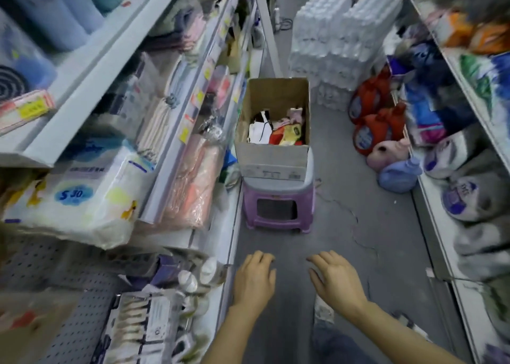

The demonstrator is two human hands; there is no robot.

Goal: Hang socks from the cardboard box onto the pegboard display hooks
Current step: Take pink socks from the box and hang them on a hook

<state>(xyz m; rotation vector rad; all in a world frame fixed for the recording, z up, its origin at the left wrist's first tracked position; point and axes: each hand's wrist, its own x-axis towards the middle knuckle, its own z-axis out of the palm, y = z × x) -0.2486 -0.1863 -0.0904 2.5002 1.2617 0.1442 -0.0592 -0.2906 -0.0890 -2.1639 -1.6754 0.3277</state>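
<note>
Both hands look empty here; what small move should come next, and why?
Probably reach forward to the cardboard box on the purple stool. The left hand and right hand hover open, holding nothing, and the packets lie inside the box ahead.

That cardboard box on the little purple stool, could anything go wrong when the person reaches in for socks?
The cardboard box overhangs the purple stool at its front edge, so a tug might tip it. Both hands, left hand and right hand, are empty and short of it. Jugs crowd the narrow aisle floor, an easy trip.
</note>
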